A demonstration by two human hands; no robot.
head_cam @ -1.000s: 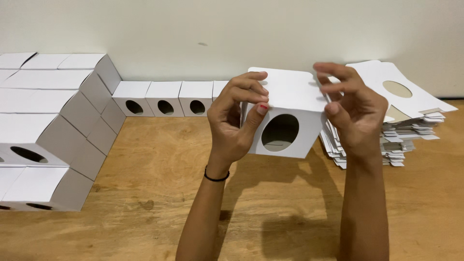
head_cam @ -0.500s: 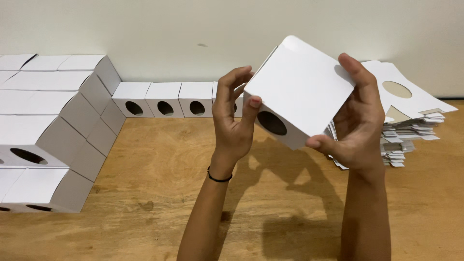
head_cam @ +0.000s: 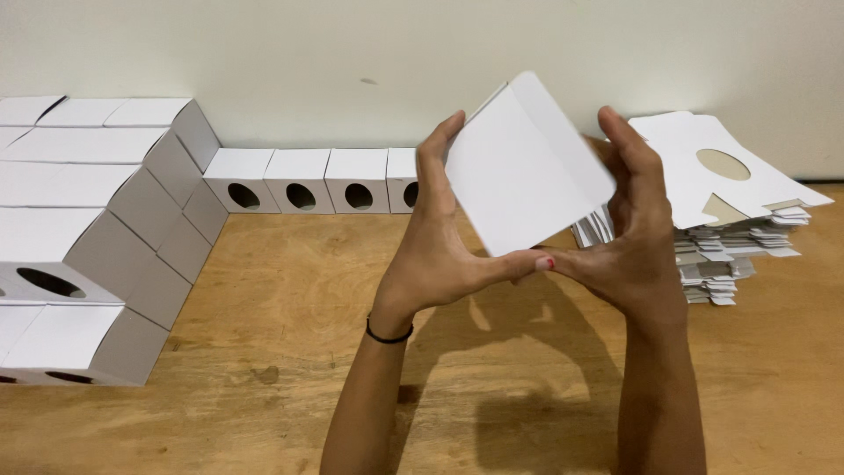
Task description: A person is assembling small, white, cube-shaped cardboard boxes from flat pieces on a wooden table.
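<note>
both hands, left hand (head_cam: 435,255) and right hand (head_cam: 633,237), grip a plain white folded box (head_cam: 523,171), tilted, its blank face showing.

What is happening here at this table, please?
A person holds a white cardboard box in the air between both hands, the left hand and the right hand. Finished boxes with oval holes stand along the wall and stacked boxes are at the left. A pile of flat blanks lies at the right on the wooden table.
</note>
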